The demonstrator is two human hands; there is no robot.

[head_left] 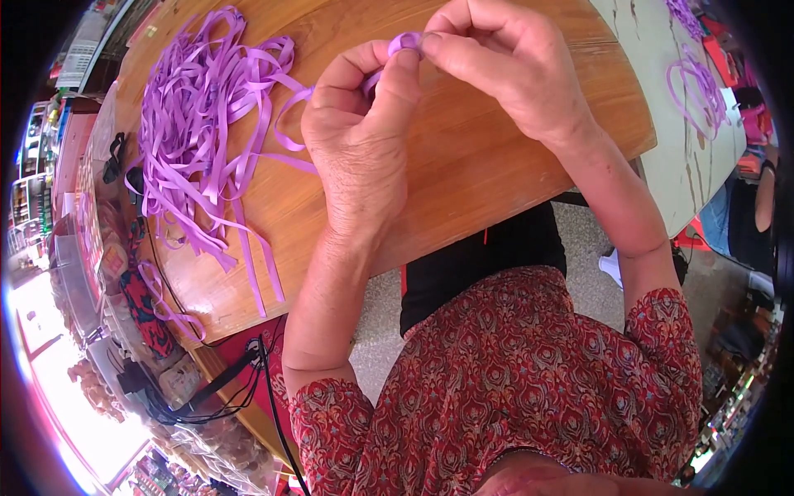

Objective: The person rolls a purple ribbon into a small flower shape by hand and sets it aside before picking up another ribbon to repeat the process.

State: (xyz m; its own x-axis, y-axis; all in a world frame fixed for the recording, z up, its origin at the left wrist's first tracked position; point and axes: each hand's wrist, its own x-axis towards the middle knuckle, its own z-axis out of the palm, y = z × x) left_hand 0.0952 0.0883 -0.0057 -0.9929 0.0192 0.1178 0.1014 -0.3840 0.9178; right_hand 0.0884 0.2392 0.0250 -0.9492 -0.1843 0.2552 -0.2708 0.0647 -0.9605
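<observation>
Above the wooden table, my left hand (364, 124) pinches a purple ribbon between thumb and forefinger. The ribbon (404, 42) makes a small loop at the fingertips. From the right, my right hand (509, 70) closes thumb and forefinger at the loop's edge. Part of the ribbon is hidden inside my left palm, and a length trails out leftward. Beside my left hand, a big tangled heap of purple ribbons (198, 124) lies on the table, several ends hanging toward the near edge.
The wooden table (463, 174) has a curved near edge. Right of it stands a pale marble-patterned table (662, 178) with a purple ribbon bundle (696, 91). Black cables (240, 393) hang at the lower left. Another person's arm (765, 198) shows at the far right.
</observation>
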